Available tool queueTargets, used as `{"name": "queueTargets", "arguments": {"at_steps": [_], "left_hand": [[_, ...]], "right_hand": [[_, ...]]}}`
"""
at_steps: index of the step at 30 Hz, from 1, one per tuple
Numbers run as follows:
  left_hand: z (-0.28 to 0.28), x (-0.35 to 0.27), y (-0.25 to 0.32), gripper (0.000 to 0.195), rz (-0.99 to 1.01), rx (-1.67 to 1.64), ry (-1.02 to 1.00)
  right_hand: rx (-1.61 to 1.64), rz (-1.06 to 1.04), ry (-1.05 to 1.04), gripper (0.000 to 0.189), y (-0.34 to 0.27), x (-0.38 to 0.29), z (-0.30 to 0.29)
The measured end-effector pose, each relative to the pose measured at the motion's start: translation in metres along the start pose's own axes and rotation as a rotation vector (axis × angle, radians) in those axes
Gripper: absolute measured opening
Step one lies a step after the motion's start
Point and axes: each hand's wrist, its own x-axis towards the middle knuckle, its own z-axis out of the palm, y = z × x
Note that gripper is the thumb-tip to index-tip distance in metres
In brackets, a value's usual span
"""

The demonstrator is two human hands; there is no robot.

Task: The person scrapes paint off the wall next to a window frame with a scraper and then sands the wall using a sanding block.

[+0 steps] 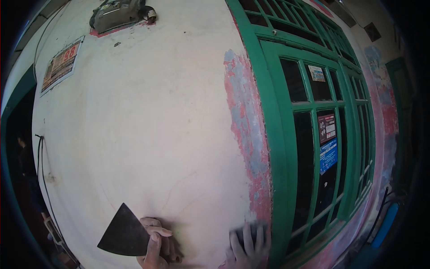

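My left hand (156, 243) is at the bottom of the view, its fingers closed around a scraper with a dark triangular blade (125, 233). The blade points up and to the left in front of the white wall (151, 117). To the right, my right hand (248, 243) presses a dark flat block or pad (239, 233) against the wall beside the green door frame. Its material is unclear and the fingers are slightly blurred. Just above that hand runs a strip of peeled paint (247, 124), with pink and grey-blue patches showing.
Green window panels (314, 106) with glass and stickers stand at the right. An electricity meter (117, 15) is mounted at the top left, above a printed notice (62, 65). Black cords (42, 161) hang at the left edge, near a person (27, 161) in the dark opening. A blue object (385, 225) stands far right.
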Motion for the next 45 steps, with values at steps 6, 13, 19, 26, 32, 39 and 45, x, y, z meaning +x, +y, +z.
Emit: {"name": "queueTargets", "arguments": {"at_steps": [6,13,19,26,32,39,45], "left_hand": [[0.007,-0.001,0.017,0.02,-0.087,-0.002,0.135],[0.018,0.003,0.02,0.026,-0.087,0.045,0.043],[0.012,-0.007,0.021,0.026,-0.047,0.064,0.229],[0.022,-0.002,0.023,0.028,-0.061,0.052,0.11],[0.025,0.001,0.017,0.027,-0.083,0.066,0.1],[0.021,0.001,0.014,0.026,-0.106,0.033,0.151],[0.018,0.001,0.017,0.028,-0.093,0.023,0.091]], "right_hand": [[0.174,-0.026,0.181,0.042,-0.005,0.062,0.009],[0.1,-0.074,0.068,0.059,0.002,-0.047,0.022],[0.251,-0.052,0.187,0.042,-0.002,0.042,0.017],[0.167,0.014,0.151,0.04,-0.002,-0.03,0.032],[0.148,0.013,0.158,0.04,0.007,-0.002,0.029],[0.128,0.105,0.184,0.043,0.004,0.012,0.028],[0.092,0.038,0.123,0.049,0.007,-0.027,0.034]]}}
